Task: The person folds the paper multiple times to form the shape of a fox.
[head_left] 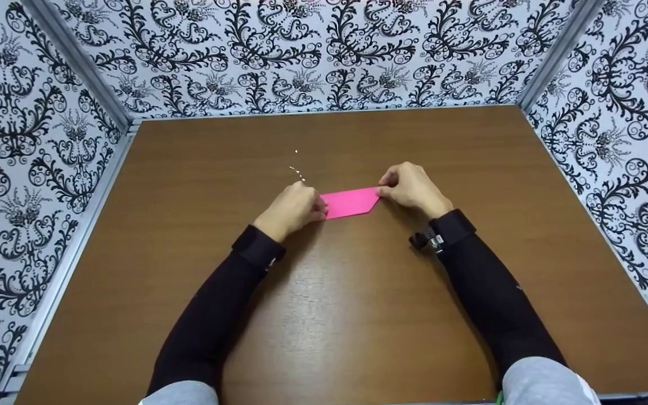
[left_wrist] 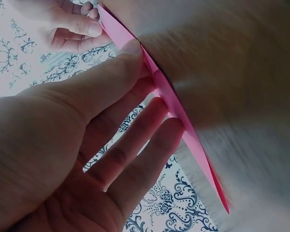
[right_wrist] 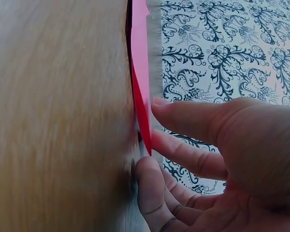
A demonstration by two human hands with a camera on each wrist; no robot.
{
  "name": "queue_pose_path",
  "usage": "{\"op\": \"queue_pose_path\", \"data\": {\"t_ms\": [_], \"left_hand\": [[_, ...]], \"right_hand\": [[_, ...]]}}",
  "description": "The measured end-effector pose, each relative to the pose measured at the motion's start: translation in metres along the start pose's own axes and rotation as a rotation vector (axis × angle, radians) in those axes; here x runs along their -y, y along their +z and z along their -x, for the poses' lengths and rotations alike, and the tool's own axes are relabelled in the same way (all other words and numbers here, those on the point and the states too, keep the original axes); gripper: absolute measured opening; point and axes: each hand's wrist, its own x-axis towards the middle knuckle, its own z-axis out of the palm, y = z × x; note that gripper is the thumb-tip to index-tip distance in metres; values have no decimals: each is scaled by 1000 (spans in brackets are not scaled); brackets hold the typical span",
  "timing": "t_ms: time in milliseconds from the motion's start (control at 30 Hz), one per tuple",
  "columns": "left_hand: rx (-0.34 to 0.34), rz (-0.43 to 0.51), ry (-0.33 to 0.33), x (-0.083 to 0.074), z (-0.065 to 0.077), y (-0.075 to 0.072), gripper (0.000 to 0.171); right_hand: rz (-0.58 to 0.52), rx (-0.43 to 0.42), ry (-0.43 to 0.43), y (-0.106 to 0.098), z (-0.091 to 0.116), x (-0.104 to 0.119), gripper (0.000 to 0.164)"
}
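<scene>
A strip of folded pink paper [head_left: 349, 202] lies close over the table between both hands. Its right end is cut off at a slant. At its left part, my left hand [head_left: 296, 208] grips the paper, covering that end in the head view. The left wrist view shows the left thumb at the near edge of the paper [left_wrist: 191, 130], with several fingertips against its face. My right hand [head_left: 414, 185] pinches the pointed right end between thumb and fingers. In the right wrist view, the layers of the paper [right_wrist: 141, 82] stand slightly apart near that tip.
The brown wooden table [head_left: 313, 326] has a shiny patch of light in front of the hands. Several tiny white specks [head_left: 297, 171] show just beyond the left hand. Panels with black-and-white scroll pattern [head_left: 301, 56] wall in the back and both sides.
</scene>
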Motion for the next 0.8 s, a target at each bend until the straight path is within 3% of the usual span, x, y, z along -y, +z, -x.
{"op": "queue_pose_path", "data": {"t_ms": [500, 800], "left_hand": [[-2, -15, 2, -5, 3, 1, 12], [-14, 2, 29, -2, 5, 0, 5]], "right_hand": [[-13, -33, -23, 3, 0, -2, 14], [-94, -44, -40, 3, 0, 3, 6]]}}
